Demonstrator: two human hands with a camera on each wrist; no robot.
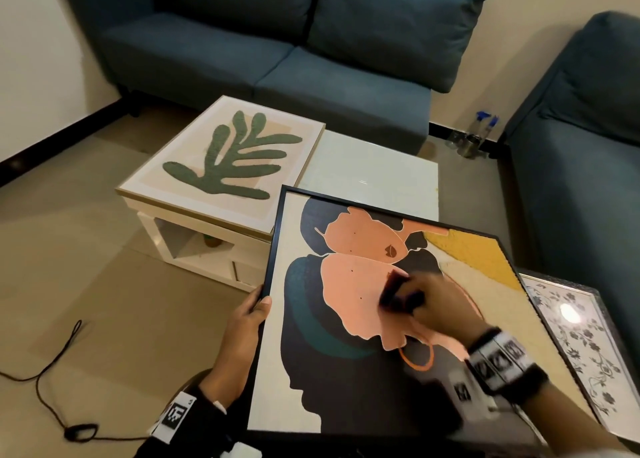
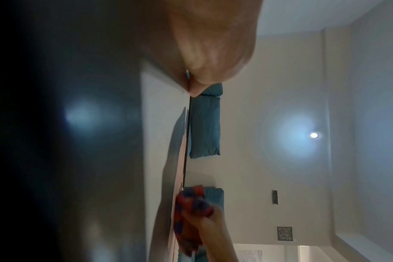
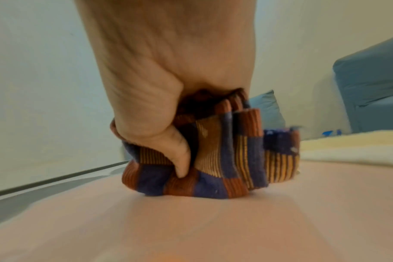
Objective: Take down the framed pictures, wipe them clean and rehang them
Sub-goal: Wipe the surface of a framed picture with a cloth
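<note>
A black-framed picture with pink, dark and yellow shapes lies tilted in front of me. My left hand grips its left edge, thumb on the front, as the left wrist view also shows at the frame. My right hand holds a bunched striped cloth of blue, rust and orange and presses it on the pink part of the glass. The cloth is blurred in the head view. In the left wrist view the cloth shows against the picture face.
A light-framed green leaf picture lies flat on the white coffee table. A floral picture in a dark frame lies at my right. Blue sofas stand behind and to the right. Spray bottles stand on the floor between them. A cable runs across the floor at left.
</note>
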